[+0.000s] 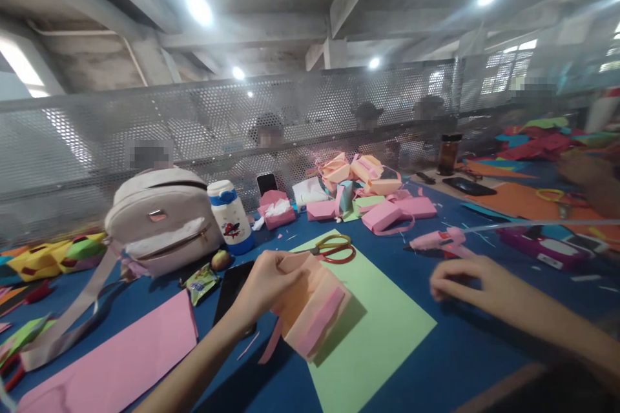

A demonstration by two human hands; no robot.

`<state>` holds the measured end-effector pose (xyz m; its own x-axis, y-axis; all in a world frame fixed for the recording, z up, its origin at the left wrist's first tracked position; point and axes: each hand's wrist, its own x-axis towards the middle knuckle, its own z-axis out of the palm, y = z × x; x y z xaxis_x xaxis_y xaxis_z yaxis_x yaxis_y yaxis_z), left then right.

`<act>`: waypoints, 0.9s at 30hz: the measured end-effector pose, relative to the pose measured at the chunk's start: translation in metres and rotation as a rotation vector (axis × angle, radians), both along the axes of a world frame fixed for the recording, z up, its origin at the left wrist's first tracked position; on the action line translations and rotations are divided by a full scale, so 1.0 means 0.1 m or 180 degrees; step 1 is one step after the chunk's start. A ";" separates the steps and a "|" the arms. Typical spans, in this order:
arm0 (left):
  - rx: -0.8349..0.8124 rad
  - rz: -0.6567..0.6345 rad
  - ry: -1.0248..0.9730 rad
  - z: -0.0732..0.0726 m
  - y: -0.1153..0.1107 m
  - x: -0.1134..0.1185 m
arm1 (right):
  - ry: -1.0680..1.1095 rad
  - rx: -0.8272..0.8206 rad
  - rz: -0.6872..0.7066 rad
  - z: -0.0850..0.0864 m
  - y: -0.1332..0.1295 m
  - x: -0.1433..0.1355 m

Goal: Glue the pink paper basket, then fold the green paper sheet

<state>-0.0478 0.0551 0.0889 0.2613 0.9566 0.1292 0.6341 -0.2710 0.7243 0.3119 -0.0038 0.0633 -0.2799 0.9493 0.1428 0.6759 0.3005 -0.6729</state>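
Note:
My left hand [266, 281] pinches the edge of a small folded peach paper box [314, 303] with a pink strip on its side. The box is tilted above a light green paper sheet [387, 329], and a pink paper tail hangs below it. My right hand [460, 281], fingers curled with nothing visible in them, is over the blue table, just in front of a pink hot glue gun [438, 240]. Whether it touches the gun's handle I cannot tell. Scissors [334, 248] with yellow and red handles lie on the green sheet behind the box.
On the left are a pink sheet [121, 355], a pale backpack [159, 226], a white-and-blue bottle [230, 219] and a dark phone [225, 300]. Folded paper pieces [368, 171] stand at the back by a perforated metal screen [300, 97]. A purple box [542, 245] lies right.

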 end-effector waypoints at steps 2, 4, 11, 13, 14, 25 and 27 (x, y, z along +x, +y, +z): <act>-0.0008 0.0016 -0.0026 -0.01 0.00 0.01 | -0.0002 0.0316 -0.0766 -0.14 -0.07 0.32; -0.0002 0.0022 -0.0047 -0.03 0.01 0.02 | -0.0067 0.0778 -0.1410 -0.26 -0.05 0.57; -0.0070 -0.0014 -0.0066 -0.01 -0.04 0.03 | 0.0009 0.0075 -0.1125 -0.42 0.47 0.80; -0.0114 0.0013 -0.0067 0.00 -0.05 0.03 | 0.0145 -0.0214 -0.0950 -0.44 0.58 0.74; -0.0132 0.0032 -0.0070 0.01 -0.05 0.03 | 0.0254 -0.0307 -0.0870 -0.43 0.60 0.69; -0.0145 0.0209 -0.0109 -0.03 0.00 0.02 | 0.0559 -0.0495 -0.0252 0.01 0.44 -0.39; -0.0179 0.0177 -0.0133 -0.03 -0.01 0.02 | 0.0440 -0.0356 -0.0073 0.09 0.45 -0.55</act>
